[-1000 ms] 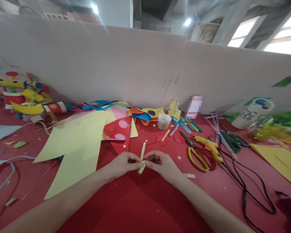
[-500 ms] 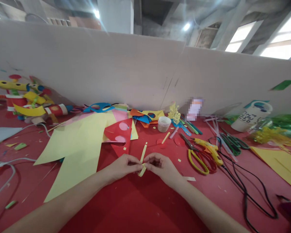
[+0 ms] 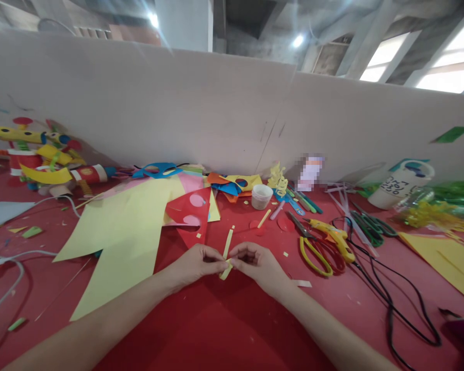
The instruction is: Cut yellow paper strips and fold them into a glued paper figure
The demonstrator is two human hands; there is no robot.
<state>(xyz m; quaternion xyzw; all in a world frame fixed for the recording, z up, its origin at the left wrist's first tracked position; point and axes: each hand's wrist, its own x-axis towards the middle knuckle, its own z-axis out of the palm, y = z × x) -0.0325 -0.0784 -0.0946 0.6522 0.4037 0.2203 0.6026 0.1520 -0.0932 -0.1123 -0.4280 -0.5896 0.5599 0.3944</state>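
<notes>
My left hand (image 3: pixel 202 264) and my right hand (image 3: pixel 256 262) meet over the red table (image 3: pixel 216 330), both with fingers pinched. Between the fingertips is a narrow pale yellow paper strip (image 3: pixel 225 273), bent near the grip, one end hanging toward me. A straight yellow length (image 3: pixel 228 242) extends away just behind the fingers; I cannot tell if it belongs to the same strip. A tiny yellow scrap (image 3: pixel 233 226) lies beyond its far end. Left of my left hand are a large pale yellow sheet (image 3: pixel 127 247) and a red sheet with pink ovals (image 3: pixel 201 216).
To the right lie yellow-handled scissors (image 3: pixel 313 257), a yellow glue gun (image 3: pixel 334 237) with a looping black cord (image 3: pixel 390 304), and green-handled scissors (image 3: pixel 371 226). A white cup (image 3: pixel 262 197) stands ahead. Paper crafts (image 3: pixel 42 154) sit far left, before a white partition (image 3: pixel 139 103).
</notes>
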